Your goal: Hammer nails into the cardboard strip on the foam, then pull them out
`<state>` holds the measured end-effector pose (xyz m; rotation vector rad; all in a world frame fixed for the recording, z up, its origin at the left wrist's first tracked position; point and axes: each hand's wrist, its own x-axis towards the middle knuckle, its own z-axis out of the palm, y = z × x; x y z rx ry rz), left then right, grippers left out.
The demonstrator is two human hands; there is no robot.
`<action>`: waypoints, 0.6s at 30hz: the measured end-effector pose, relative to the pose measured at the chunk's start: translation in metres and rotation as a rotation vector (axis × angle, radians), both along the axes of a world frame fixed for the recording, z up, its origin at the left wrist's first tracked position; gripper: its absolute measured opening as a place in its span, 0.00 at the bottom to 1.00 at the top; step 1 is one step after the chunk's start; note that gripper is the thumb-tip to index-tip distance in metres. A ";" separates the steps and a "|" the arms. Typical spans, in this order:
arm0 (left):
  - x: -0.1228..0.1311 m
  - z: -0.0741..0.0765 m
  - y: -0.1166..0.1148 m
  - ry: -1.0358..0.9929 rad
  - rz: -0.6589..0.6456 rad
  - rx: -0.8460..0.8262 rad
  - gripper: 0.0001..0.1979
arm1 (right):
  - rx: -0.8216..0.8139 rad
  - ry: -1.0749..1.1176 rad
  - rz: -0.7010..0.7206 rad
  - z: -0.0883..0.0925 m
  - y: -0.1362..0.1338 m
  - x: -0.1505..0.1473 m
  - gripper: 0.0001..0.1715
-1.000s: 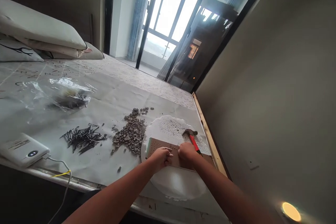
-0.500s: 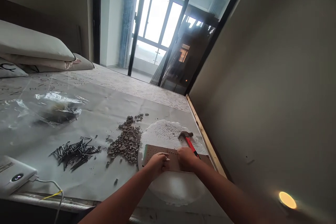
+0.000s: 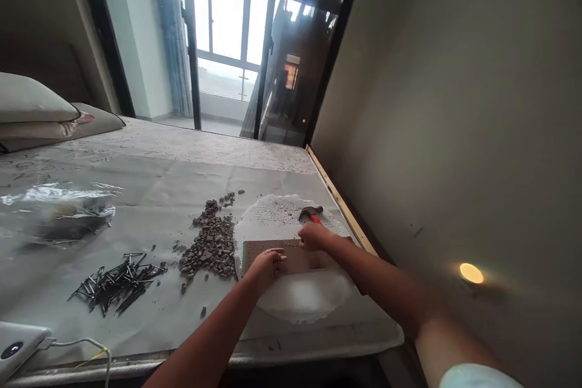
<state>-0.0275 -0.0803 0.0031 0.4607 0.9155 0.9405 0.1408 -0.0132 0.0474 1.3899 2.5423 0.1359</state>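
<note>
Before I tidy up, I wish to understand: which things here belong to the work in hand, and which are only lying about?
Likely in the job:
brown board at left hand
white slab underneath
hammer beside right hand
nails

Seemingly just lying about:
pillow
white power bank
plastic bag
grey rubble (less sure)

At the brown board (image 3: 299,259), we see our left hand (image 3: 267,264) at eight o'clock, our right hand (image 3: 313,236) at one, a hammer (image 3: 313,212) just beyond it; gravel (image 3: 211,247) lies at nine, nails (image 3: 119,282) farther out.
</note>
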 end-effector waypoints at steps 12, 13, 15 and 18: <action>0.003 0.018 0.001 0.013 0.004 -0.063 0.05 | -0.017 0.147 0.000 0.042 0.008 0.007 0.17; 0.004 0.017 0.002 0.014 0.009 -0.064 0.05 | -0.034 0.156 0.011 0.046 0.007 0.005 0.17; 0.004 0.016 0.004 0.015 0.012 -0.066 0.05 | -0.095 0.164 0.047 0.051 0.001 -0.004 0.18; 0.005 0.014 0.006 0.008 -0.009 -0.047 0.05 | -0.204 0.159 0.107 0.048 -0.012 -0.025 0.17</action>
